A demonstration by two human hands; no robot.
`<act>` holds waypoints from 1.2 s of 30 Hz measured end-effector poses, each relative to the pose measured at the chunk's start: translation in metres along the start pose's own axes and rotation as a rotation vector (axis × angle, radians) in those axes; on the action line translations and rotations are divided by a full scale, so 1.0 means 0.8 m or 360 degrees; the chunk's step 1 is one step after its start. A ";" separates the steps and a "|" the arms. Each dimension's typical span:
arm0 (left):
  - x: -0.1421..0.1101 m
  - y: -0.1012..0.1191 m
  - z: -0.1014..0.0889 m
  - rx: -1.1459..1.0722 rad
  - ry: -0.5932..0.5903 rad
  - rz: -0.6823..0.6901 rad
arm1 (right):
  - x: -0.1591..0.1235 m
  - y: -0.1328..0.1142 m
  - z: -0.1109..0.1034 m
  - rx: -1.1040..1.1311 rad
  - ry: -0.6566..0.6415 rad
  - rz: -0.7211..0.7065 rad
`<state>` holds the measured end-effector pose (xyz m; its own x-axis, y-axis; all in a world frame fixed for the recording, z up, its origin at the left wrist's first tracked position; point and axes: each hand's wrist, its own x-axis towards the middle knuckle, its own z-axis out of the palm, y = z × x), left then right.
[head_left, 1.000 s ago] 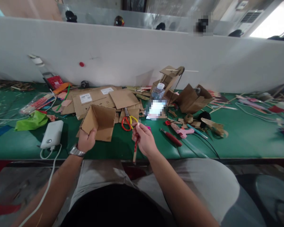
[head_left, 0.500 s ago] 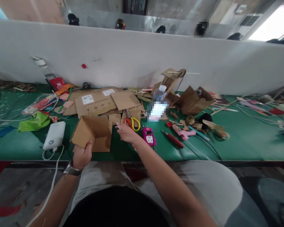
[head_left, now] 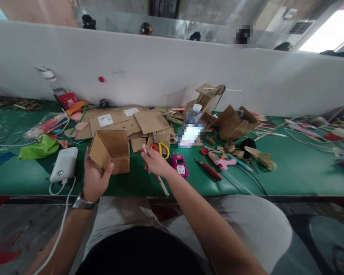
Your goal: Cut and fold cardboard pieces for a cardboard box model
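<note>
My left hand grips a small open-sided cardboard box from its left and lower side, thumb at the front edge and fingers behind the panel. The box is tilted, with its open side facing me. To its right, my right hand is closed around a slim red-and-white stick. A pale tip shows above the fingers and the longer end points down toward the table's front edge; its exact kind is unclear. Just beyond that hand lie scissors with yellow and red handles, partly hidden by it.
Flat cardboard is stacked behind the box. A white power bank with a cable lies left. Rightward are a pink power socket, a red-handled tool, a pink glue gun, a bottle and cardboard constructions.
My left hand has raised the box slightly and turned it, moving a little left. My right hand has shifted slightly, and more of the red-and-white stick shows below it.
</note>
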<state>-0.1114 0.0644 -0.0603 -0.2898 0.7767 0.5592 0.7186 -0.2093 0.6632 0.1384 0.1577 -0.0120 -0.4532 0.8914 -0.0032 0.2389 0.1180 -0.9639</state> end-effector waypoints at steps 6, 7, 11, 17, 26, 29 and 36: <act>-0.062 0.044 -0.006 -0.0173 0.0474 -0.0018 | -0.064 -0.046 -0.042 0.1064 0.0300 -0.0067; -0.071 0.055 -0.002 -0.0230 0.0443 -0.0008 | -0.071 -0.051 -0.048 0.1181 0.0367 -0.0082; -0.098 0.117 0.020 -0.0727 -0.0721 -0.0195 | -0.084 -0.054 -0.054 0.1515 0.0482 -0.0056; -0.116 0.174 0.057 -0.1305 -0.1509 -0.0873 | -0.088 -0.027 -0.029 0.1607 0.0584 0.0019; -0.099 0.174 0.060 -0.1455 -0.1366 -0.1049 | -0.110 0.001 0.020 0.1193 0.0407 0.0015; -0.095 0.174 0.056 -0.1384 -0.1344 -0.0981 | -0.113 -0.005 0.005 0.1016 0.0363 0.0008; -0.108 0.156 0.041 -0.1111 -0.1600 -0.0828 | -0.112 -0.023 -0.071 0.1020 0.0819 -0.0020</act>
<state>0.0236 -0.0093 -0.0420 0.3770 0.8935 -0.2438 0.1068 0.2196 0.9697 0.2238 0.1006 0.0213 0.0351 0.9992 -0.0189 -0.3710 -0.0045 -0.9286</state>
